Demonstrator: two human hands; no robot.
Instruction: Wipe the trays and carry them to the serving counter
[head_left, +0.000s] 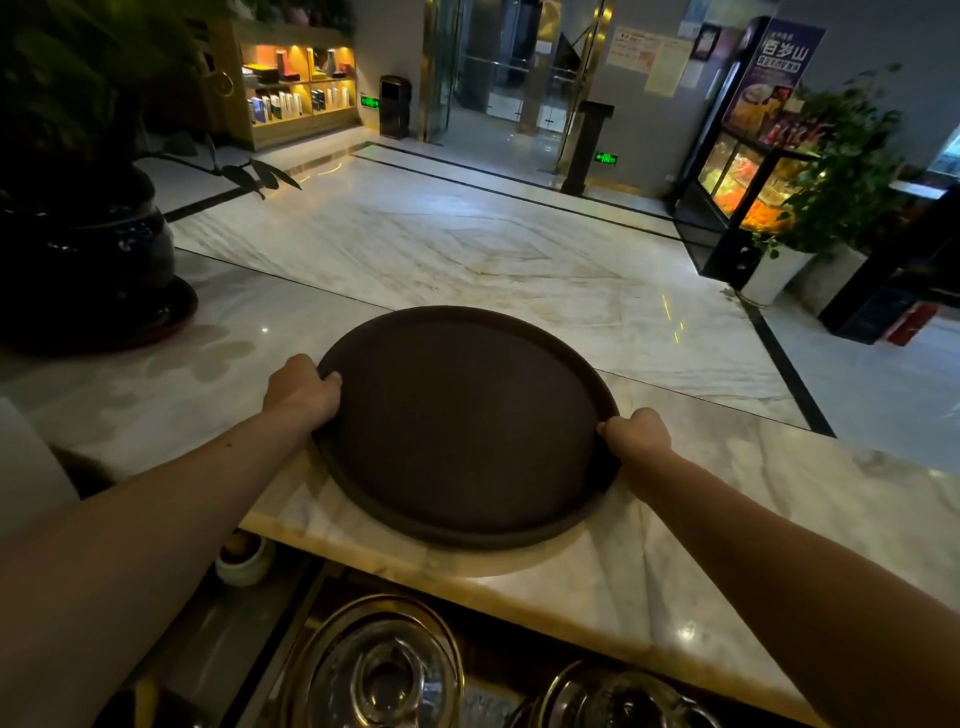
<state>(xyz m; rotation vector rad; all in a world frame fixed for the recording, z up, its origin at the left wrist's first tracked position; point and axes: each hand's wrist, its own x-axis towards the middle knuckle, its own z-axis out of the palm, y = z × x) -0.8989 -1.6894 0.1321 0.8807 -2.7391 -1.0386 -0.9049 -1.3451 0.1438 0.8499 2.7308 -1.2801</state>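
A large round dark brown tray (467, 415) lies flat on the white marble counter (727, 519), its far rim reaching past the counter's far edge. My left hand (301, 389) grips the tray's left rim, thumb over the lip. My right hand (636, 434) grips the right rim the same way. The tray's surface is bare. A second rim line along the near edge hints at another tray underneath, but I cannot tell for sure.
A big dark plant pot (78, 270) stands on the counter at the left. Below the near edge sit glass lids (379, 670) and a small white cup (244, 558). Beyond the counter stretches a marble lobby floor (467, 244) with a lit display fridge (748, 176) at right.
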